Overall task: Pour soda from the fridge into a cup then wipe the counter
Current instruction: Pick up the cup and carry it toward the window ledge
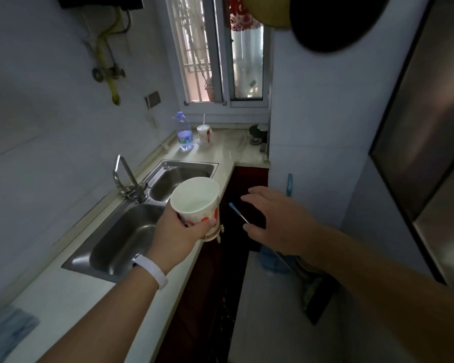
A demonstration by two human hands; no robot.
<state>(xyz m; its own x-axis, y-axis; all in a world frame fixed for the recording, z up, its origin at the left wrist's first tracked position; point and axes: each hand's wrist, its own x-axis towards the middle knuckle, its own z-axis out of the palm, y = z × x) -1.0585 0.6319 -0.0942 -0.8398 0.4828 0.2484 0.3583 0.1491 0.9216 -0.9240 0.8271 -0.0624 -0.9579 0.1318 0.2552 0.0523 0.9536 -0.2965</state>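
The left hand point(177, 235) has its grip wrapped around a paper cup point(197, 205). The fingers are closed on the lower part of the cup, near its base. The cup is white with red marks on its side. It leans a little, with its open mouth turned up and toward the person, and it looks empty inside. The hand holds it in the air just past the near edge of the double sink point(131, 226), over the front lip of the surface point(71, 307).

The right hand point(275, 221) holds nothing. Its fingers are spread and loose. It floats beside the cup, on the side away from the sink, over the dark cabinet front.

No soda can be seen yet. The tall shiny steel door point(425, 132) on the far side of the right hand, away from the sink, looks like the fridge. So the free right hand is the nearer one to it, and I think it should open that door while the left hand keeps the cup upright.

A blue cloth point(8, 328) lies on the surface, on the near side of the sink. It is closer to the left arm and would do for wiping later.
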